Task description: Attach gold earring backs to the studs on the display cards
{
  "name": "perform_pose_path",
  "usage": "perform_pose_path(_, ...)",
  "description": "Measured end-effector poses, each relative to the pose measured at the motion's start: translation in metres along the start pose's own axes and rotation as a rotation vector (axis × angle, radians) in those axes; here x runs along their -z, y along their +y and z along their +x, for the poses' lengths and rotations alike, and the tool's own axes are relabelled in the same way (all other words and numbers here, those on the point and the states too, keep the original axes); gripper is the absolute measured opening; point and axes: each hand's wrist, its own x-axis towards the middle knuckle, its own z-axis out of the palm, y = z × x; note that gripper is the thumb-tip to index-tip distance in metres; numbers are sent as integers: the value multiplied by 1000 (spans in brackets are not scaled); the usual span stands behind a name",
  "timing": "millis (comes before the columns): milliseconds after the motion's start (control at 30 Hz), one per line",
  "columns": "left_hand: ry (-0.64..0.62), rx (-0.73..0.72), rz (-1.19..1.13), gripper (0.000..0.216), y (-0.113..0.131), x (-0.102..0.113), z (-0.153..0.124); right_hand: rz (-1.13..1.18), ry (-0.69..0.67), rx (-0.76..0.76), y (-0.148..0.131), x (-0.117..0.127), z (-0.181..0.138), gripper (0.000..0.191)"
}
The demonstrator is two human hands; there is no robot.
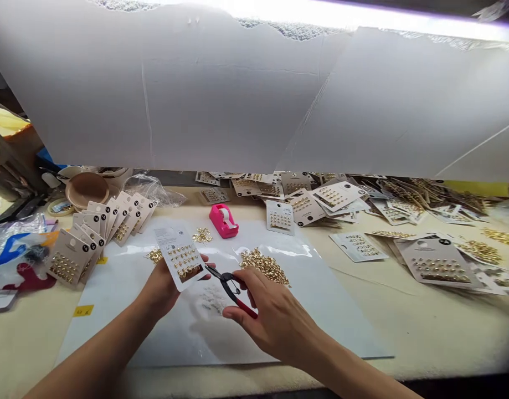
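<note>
My left hand [163, 291] holds up a white card [180, 257] studded with rows of small gold earrings, gripping it from below. My right hand [265, 313] is closed on small pliers [231, 288] with red handles; their dark jaws point at the card's lower right corner. Both hands hover over a glossy white sheet [320, 299] on the table. A loose heap of gold earrings [266, 266] lies just beyond my right hand, and two smaller clusters [201, 235] lie behind the card.
A pink tape dispenser [224, 220] stands beyond the card. A fanned stack of filled cards [96, 230] lies at the left, near a brown bowl [87, 189]. Many more cards [435, 263] are strewn across the right and back. A white board [237, 88] hangs overhead.
</note>
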Motion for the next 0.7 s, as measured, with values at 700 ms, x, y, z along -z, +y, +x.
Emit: perform_pose_path(700, -48, 29, 105, 27, -5, 9, 0, -93, -80, 44, 2, -7, 8, 34)
